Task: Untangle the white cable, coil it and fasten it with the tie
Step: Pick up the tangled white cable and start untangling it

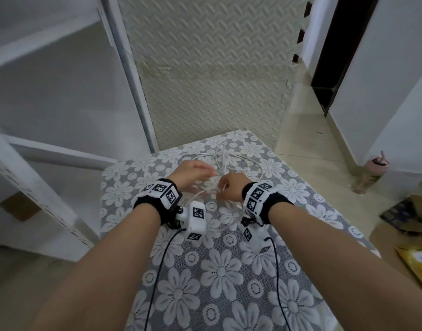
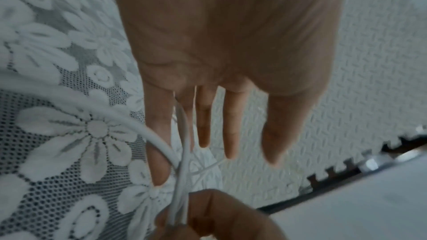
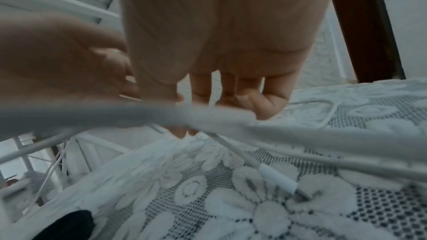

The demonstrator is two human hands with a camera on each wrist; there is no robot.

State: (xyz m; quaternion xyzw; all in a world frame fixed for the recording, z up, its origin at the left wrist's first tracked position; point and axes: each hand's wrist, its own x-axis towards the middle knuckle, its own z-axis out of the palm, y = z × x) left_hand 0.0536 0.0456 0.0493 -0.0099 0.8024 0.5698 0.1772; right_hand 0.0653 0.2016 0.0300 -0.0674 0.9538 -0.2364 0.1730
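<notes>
The white cable lies in a loose tangle on the far half of the lace-covered table. My left hand reaches into it with straight, spread fingers; a cable strand runs between two of them. Just to its right, my right hand grips a bundle of strands in curled fingers, also seen low in the left wrist view. One white plug end rests on the cloth. I cannot make out a tie.
A white metal shelf frame stands at the left, close to the table's far left corner. Textured foam mats cover the floor beyond. A pink-lidded bottle and cardboard with a yellow packet lie on the floor at right.
</notes>
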